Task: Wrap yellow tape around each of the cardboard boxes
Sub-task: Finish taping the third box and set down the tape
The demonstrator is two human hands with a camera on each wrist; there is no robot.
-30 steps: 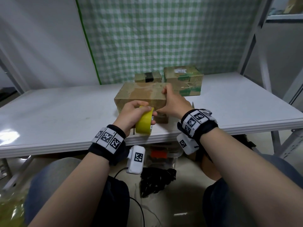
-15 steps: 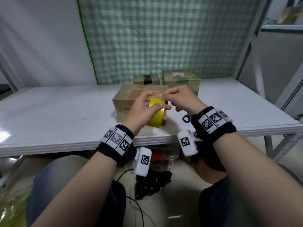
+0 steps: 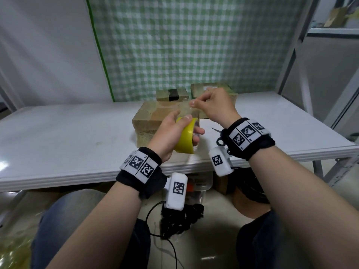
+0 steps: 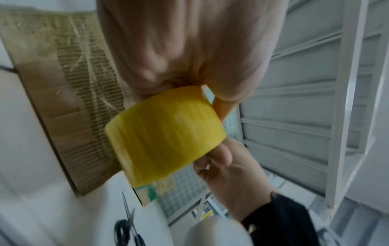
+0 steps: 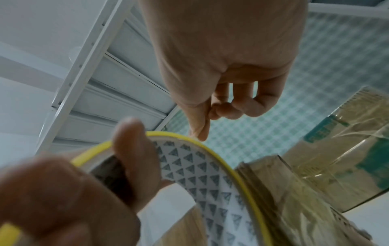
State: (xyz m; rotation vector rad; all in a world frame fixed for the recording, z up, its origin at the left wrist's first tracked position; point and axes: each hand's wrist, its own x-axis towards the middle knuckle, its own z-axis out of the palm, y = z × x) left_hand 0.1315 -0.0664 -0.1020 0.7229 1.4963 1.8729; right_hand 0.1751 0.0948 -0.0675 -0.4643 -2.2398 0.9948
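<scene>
So the left hand [image 3: 171, 133] has the yellow tape roll [image 3: 185, 138] gripped with the thumb over the outer face and fingers hooked through the core, held up just in front of the nearest cardboard box [image 3: 155, 117], not resting on the table [image 3: 77, 136]. The right hand [image 3: 215, 105] is up above and behind the roll with thumb and forefinger pinched together, the other fingers curled in; my guess is it's drawing out the free end, since there's a faint see-through strip [image 3: 187, 111] running from the roll up to the pinch, but it's thin and glossy enough that I wouldn't swear to it. Handling-wise the roll looks light and rigid, easy to hold by the core so it can spin, while the strip itself will be floppy, sticky and keen to fold onto itself, so keep it taut and pinch only the very end. The boxes look stiff and light and already shiny with old clear film, so one may slide when pulled on. The right wrist view is the only one showing the triangle print inside the core; the left wrist view shows the scissors [image 4: 128, 228] lying on the table near the front edge. The head view alone shows the small box with black tape [image 3: 172, 95] and the back right box [image 3: 204, 90] behind.
</scene>
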